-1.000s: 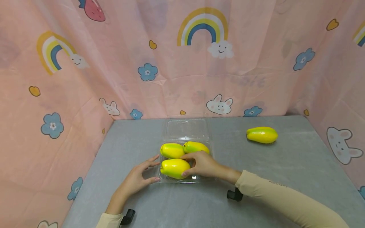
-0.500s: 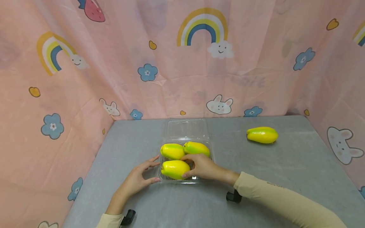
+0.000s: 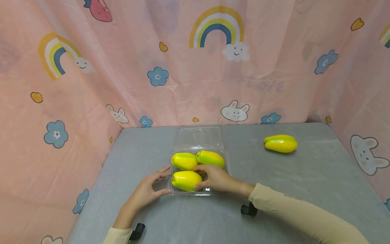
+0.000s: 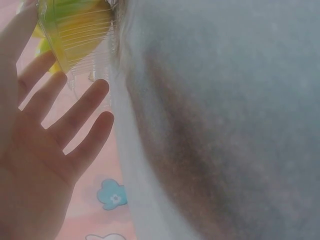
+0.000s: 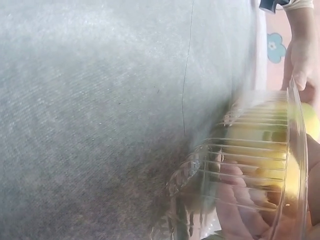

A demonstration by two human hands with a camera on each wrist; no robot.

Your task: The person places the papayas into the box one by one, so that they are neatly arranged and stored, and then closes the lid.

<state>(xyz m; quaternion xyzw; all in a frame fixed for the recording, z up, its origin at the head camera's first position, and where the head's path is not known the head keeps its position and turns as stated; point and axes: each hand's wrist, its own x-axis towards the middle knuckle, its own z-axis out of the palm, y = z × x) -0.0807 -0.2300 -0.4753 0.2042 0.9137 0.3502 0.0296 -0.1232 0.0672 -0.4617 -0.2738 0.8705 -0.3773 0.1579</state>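
A clear plastic box [image 3: 186, 194] stands on the table with its lid [image 3: 199, 137] folded back. Inside it lie a back-left papaya [image 3: 184, 161], a back-right papaya [image 3: 211, 158] and a near papaya [image 3: 186, 180], all yellow with green streaks. My right hand [image 3: 217, 178] reaches into the box and grips the near papaya's right end between thumb and fingers; through the ribbed wall [image 5: 255, 145] in the right wrist view its fingers show blurred. My left hand [image 3: 145, 190], fingers spread, is at the box's left side. In the left wrist view the left hand's palm [image 4: 37, 170] holds nothing.
Another yellow papaya [image 3: 281, 143] lies at the back right of the grey table [image 3: 250, 156]. A pink patterned curtain [image 3: 189, 84] hangs behind and along both sides. Black wrist mounts [image 3: 249, 210] stick out below the sleeves.
The near papaya has shifted very slightly left between the last two head frames. The right forearm has edged left, while the left hand stays where it was.
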